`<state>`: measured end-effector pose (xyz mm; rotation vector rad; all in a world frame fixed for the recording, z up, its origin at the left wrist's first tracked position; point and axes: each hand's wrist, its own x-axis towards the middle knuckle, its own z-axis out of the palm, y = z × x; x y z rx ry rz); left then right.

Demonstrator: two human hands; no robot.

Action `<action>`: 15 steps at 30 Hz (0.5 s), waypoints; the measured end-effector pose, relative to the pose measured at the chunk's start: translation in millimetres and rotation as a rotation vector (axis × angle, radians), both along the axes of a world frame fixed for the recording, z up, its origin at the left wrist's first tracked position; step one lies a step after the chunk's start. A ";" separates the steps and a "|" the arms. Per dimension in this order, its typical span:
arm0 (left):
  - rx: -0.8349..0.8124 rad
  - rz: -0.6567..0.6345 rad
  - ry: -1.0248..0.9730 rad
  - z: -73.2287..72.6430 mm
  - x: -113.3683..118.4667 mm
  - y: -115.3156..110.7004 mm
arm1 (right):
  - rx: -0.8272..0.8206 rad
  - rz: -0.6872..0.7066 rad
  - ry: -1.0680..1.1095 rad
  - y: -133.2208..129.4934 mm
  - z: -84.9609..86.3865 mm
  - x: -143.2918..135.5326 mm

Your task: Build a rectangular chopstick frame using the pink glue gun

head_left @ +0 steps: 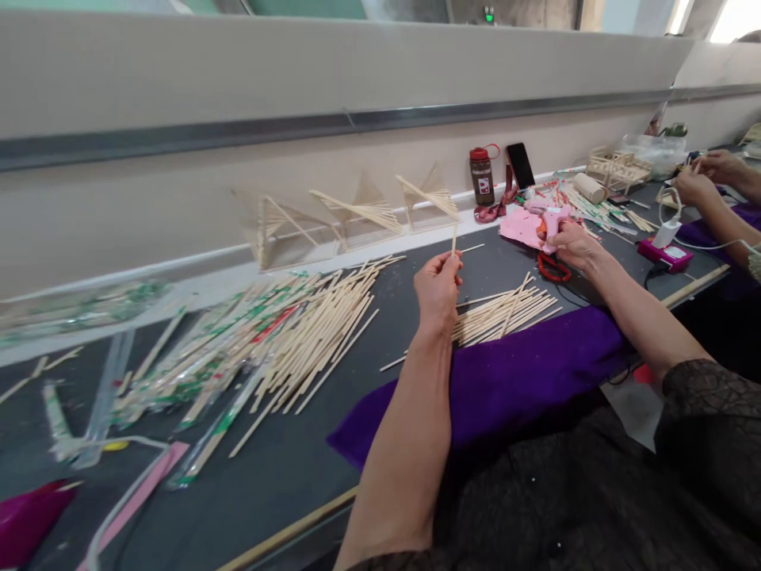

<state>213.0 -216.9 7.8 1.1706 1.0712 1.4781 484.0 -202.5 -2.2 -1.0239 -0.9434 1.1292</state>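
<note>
My left hand (437, 292) is closed in a pinch on a thin wooden chopstick (455, 239), which points upward. Closed round the grip of a pink glue gun (554, 216) is my right hand (575, 244), farther right. Red-handled scissors (554, 268) lie just below the glue gun, and a pink sheet (521, 228) is beside it. Loose chopsticks (505, 316) lie between my forearms, at the edge of a purple cloth (523, 357). A larger pile of bare chopsticks (324, 337) spreads out to the left of my left hand.
Twisted stick structures (357, 210) stand along the wall. Wrapped chopsticks (208, 349) cover the left side of the dark table (321, 444). At the back right are a bottle (481, 176), a phone (520, 165) and a purple box (664, 255). Another person's hands (707, 178) work at far right.
</note>
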 end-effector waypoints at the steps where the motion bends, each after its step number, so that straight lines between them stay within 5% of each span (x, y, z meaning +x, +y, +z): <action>1: 0.000 -0.005 0.009 0.0 0.6 -0.2 | -0.003 0.020 0.002 -0.1 -0.1 -0.6; 15: -0.144 -0.135 0.033 0.1 11.9 -3.0 | -0.082 0.062 0.028 10.8 -8.7 5.6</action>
